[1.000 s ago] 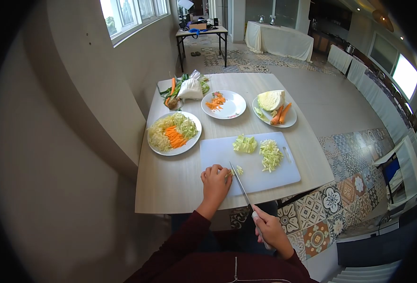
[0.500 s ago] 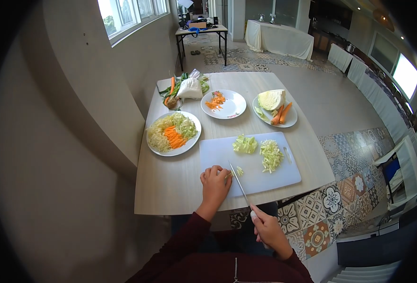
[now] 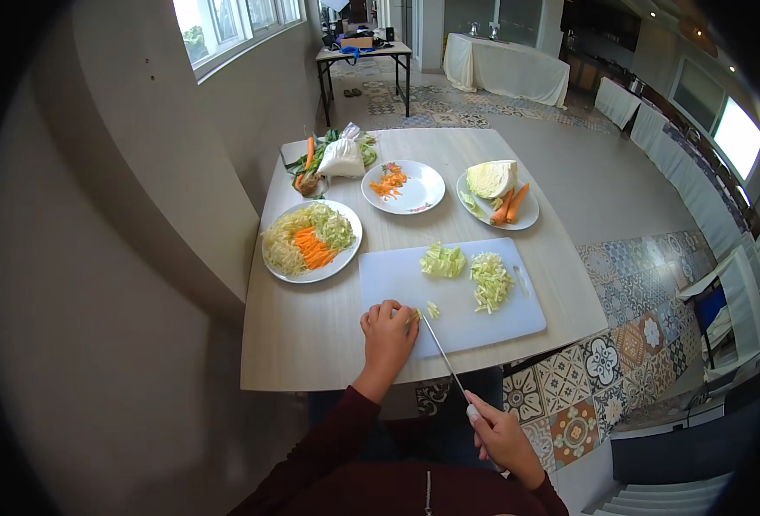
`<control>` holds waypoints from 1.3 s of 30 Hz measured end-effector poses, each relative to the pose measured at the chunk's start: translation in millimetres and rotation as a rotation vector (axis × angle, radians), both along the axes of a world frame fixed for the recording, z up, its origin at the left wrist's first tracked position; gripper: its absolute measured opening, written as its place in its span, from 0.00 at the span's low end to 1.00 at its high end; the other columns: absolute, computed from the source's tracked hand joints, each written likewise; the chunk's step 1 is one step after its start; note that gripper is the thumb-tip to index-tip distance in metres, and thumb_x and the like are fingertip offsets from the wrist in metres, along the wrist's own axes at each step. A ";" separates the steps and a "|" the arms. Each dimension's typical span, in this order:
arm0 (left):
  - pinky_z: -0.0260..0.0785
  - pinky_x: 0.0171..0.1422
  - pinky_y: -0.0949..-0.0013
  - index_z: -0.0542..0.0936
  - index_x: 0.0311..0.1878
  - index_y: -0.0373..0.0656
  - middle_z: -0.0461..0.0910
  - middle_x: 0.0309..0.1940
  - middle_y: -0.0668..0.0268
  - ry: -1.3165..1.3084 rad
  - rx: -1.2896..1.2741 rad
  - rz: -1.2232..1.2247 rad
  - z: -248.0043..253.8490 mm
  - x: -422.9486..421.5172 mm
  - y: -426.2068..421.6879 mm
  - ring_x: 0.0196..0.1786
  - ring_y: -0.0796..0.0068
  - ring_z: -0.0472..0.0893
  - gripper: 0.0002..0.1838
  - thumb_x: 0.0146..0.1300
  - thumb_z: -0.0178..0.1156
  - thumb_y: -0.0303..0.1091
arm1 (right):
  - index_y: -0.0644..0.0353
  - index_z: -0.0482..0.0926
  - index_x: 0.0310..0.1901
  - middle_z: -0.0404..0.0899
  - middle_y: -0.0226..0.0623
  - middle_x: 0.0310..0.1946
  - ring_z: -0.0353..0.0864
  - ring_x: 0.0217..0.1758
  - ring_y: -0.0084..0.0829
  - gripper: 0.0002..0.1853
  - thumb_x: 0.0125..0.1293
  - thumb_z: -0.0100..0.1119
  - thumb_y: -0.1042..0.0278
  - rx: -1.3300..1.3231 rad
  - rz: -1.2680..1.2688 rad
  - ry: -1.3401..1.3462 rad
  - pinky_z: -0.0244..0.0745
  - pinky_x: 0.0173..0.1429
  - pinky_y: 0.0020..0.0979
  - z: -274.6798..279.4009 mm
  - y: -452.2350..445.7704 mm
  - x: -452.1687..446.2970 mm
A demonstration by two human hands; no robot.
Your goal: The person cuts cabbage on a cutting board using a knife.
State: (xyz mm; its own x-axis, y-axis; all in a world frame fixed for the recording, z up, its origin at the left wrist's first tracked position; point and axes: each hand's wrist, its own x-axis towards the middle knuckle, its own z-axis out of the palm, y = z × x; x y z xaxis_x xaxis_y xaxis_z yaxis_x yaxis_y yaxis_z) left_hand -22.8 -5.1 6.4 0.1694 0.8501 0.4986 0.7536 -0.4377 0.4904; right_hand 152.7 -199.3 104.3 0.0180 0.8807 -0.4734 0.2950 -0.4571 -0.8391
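Observation:
My left hand (image 3: 388, 337) presses down on the near left part of the white cutting board (image 3: 388, 275), its fingers curled over a small piece of cabbage (image 3: 414, 316) that they mostly hide. Wrapped round the white handle of a knife (image 3: 445, 355), my right hand (image 3: 502, 437) is off the table's near edge. The blade slants up to the left, with its tip on the board close to my left fingertips. A few cut cabbage strips (image 3: 432, 310) lie just beyond the tip. Farther back on the board are a stack of cabbage leaves (image 3: 443, 261) and a heap of shredded cabbage (image 3: 491, 282).
Left of the board stands a plate (image 3: 345, 262) with shredded vegetables. Behind are a plate (image 3: 431, 191) of carrot bits and a plate (image 3: 526, 219) with a cabbage half (image 3: 492, 179) and carrots. A white-filled plastic bag (image 3: 342, 159) lies with greens at the back left.
My right hand has drawn the knife back toward me and slightly right, so its tip is nearer my left fingers. My left hand still holds the cabbage piece. The view has shifted slightly.

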 end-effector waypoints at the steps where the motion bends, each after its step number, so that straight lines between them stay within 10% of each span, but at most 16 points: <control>1: 0.59 0.60 0.53 0.85 0.41 0.50 0.76 0.44 0.67 -0.003 -0.001 -0.001 -0.4 0.1 0.1 0.53 0.61 0.73 0.08 0.58 0.69 0.34 | 0.52 0.68 0.73 0.74 0.32 0.18 0.75 0.17 0.21 0.26 0.75 0.49 0.63 0.000 0.000 0.000 0.76 0.26 0.27 0.2 -0.7 -0.3; 8: 0.59 0.59 0.54 0.85 0.41 0.51 0.76 0.44 0.68 0.013 0.021 -0.008 -0.7 -0.8 0.4 0.52 0.62 0.73 0.09 0.57 0.70 0.34 | 0.51 0.68 0.73 0.73 0.32 0.17 0.77 0.18 0.21 0.26 0.75 0.50 0.63 0.042 -0.005 -0.033 0.77 0.26 0.28 -5.8 6.3 -6.4; 20: 0.58 0.61 0.52 0.82 0.44 0.49 0.75 0.46 0.65 0.042 0.025 -0.017 -3.6 -1.4 1.0 0.54 0.61 0.72 0.11 0.58 0.67 0.35 | 0.53 0.73 0.68 0.74 0.58 0.22 0.79 0.27 0.57 0.24 0.70 0.54 0.62 0.348 0.032 -0.256 0.72 0.33 0.42 -27.5 24.2 -19.4; 39: 0.57 0.62 0.50 0.83 0.40 0.50 0.76 0.43 0.67 -0.002 0.001 -0.005 -4.1 2.0 4.2 0.53 0.61 0.72 0.09 0.56 0.70 0.35 | 0.54 0.74 0.69 0.73 0.28 0.18 0.70 0.16 0.17 0.24 0.72 0.55 0.68 0.231 -0.081 -0.124 0.68 0.22 0.23 -17.3 22.5 -9.8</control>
State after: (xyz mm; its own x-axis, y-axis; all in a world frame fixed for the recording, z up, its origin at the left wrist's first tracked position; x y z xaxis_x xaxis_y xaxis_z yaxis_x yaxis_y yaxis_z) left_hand -20.8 -0.9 2.3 0.1722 0.8487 0.5001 0.7503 -0.4420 0.4917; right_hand 142.8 -176.8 87.0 0.1386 0.9582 -0.2503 0.3723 -0.2846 -0.8834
